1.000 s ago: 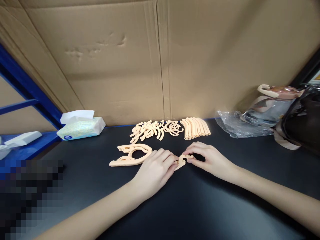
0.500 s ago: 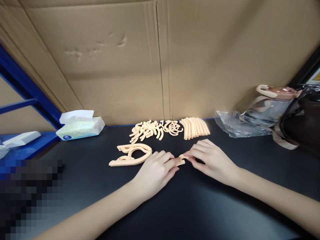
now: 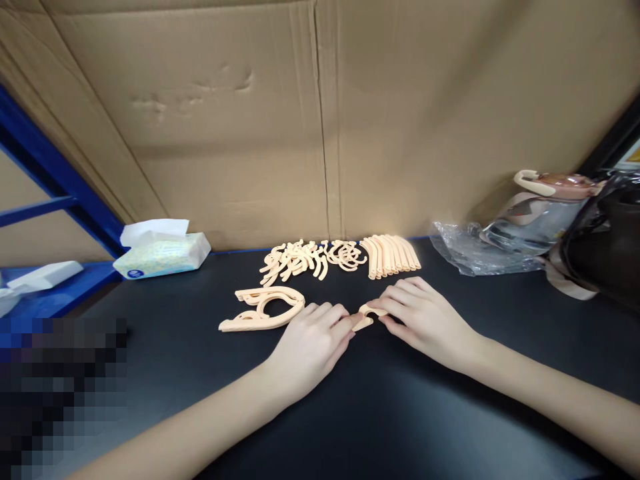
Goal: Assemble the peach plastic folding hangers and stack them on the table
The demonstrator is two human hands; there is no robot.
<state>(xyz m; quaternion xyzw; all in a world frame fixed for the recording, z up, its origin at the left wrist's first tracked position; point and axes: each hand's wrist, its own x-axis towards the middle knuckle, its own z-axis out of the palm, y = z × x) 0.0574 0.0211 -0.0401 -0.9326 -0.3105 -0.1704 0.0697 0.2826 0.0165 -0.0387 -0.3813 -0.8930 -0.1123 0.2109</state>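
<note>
My left hand [image 3: 317,337] is closed on a beige plastic piece [image 3: 362,325], most of it hidden under the fingers. My right hand [image 3: 417,313] pinches the end of a curved beige hook piece [image 3: 371,309]. The two pieces meet in the gap between my fingertips, just above the black tabletop; whether they are joined I cannot tell. Left of my left hand lie folded beige hanger parts [image 3: 260,326] with a ring-shaped opening, partly covered by that hand.
Behind my hands lie a loose pile of small curved pieces [image 3: 295,259], several hooks [image 3: 345,255] and a neat row of hanger arms [image 3: 390,257]. A tissue pack [image 3: 163,257] stands left; a clear plastic bag [image 3: 465,250] and a water bottle [image 3: 530,217] are right. Cardboard [image 3: 225,133] walls the back.
My right hand has shifted slightly, and more of the curved hook piece shows between my fingers. My left hand stays nearly in place.
</note>
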